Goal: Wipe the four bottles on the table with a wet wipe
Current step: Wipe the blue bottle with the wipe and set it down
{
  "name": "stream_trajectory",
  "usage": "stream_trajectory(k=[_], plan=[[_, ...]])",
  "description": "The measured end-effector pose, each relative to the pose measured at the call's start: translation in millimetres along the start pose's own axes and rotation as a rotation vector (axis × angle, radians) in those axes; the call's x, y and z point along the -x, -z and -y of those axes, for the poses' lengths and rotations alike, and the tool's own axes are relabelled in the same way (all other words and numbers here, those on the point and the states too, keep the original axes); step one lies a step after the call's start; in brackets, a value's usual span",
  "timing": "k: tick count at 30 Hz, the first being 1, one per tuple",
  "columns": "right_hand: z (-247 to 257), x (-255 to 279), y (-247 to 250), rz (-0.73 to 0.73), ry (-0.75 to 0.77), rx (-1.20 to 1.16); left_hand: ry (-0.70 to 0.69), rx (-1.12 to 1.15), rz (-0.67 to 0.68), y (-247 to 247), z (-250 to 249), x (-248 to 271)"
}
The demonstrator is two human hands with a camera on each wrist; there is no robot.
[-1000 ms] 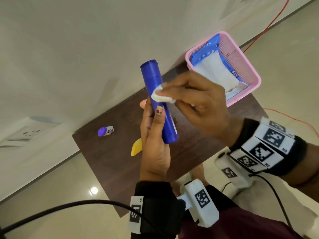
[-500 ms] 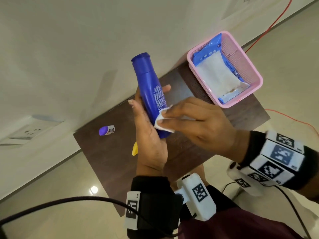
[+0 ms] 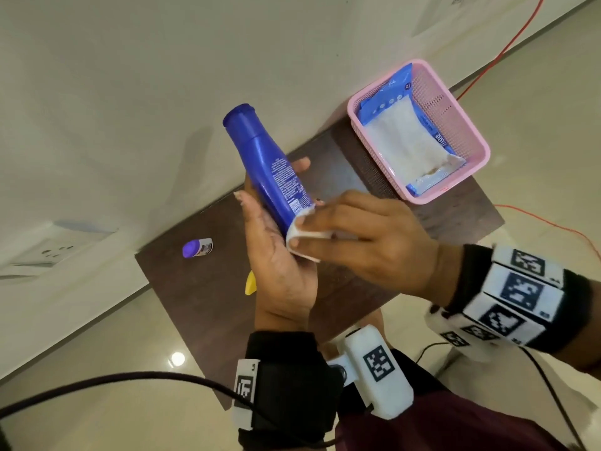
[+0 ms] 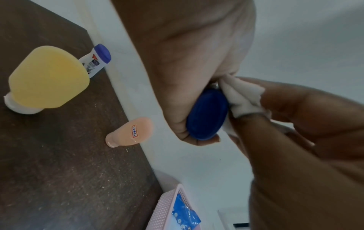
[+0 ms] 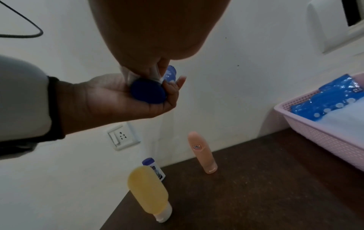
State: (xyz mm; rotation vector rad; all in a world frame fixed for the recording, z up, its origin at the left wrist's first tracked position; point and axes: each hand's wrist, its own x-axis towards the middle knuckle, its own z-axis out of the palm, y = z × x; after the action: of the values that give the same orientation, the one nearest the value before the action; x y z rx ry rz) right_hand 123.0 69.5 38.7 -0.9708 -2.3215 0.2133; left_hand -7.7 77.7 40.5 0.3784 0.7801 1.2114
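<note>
**Blue bottle held up and rubbed with a wet wipe**

The left hand [image 3: 279, 268] holds the blue bottle [image 3: 270, 170] up in the air above the dark brown table [image 3: 208, 307]. Its fingers [image 3: 300, 163] are curled round the low part of the bottle, and the bottle leans with its cap pointing up and away from the person. The flat bottom of the bottle shows in the left wrist view, tucked in the palm.

The right hand [image 3: 367, 236] pinches a small folded white wet wipe [image 3: 300, 237] with its fingers and presses it on the side of the blue bottle, near the bottom end.

3 more bottles stand on the table, all apart from each other. The yellow bottle [image 5: 148, 191] stands on its white cap, close to the near edge. The small white bottle with a purple cap [image 5: 153, 168] is just behind it by the wall. The peach bottle [image 5: 202, 153] stands on its cap too, more to the right.

A pink basket [image 3: 468, 125] sits at the right end of the table. In it lies a blue pack of wipes [image 3: 390, 96] with white wipes showing on top.

A white wall socket [image 5: 123, 136] is on the wall behind the table. A thin red cable [image 3: 507, 47] runs along the floor past the basket
</note>
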Motion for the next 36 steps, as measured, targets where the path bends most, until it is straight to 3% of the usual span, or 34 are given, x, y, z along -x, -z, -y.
stream_trajectory(k=[3, 9, 18, 24, 31, 36], plan=[[-4.9, 6.3, 3.5, 0.011, 0.012, -0.088, 0.018, -0.016, 0.018, -2.4, 0.5, 1.7], [-27.2, -32.7, -1.0, -0.146, -0.112, -0.086, 0.057, 0.013, -0.062, -7.5, 3.9, 2.9], [-7.3, 8.5, 3.8, 0.077, 0.077, -0.081, -0.004, 0.077, -0.048, -2.8, -4.8, 1.4], [-23.7, -12.0, 0.9, -0.019, -0.103, -0.161, 0.058, 0.102, -0.067, -2.7, 1.4, 2.2], [-8.3, 7.1, 1.7, 0.069, 0.043, -0.125, -0.007, 0.073, -0.079, 5.5, 1.4, -3.9], [-22.7, 9.2, 1.4, 0.027, -0.041, -0.163, -0.008, 0.075, -0.174, 3.4, 7.9, -2.0]])
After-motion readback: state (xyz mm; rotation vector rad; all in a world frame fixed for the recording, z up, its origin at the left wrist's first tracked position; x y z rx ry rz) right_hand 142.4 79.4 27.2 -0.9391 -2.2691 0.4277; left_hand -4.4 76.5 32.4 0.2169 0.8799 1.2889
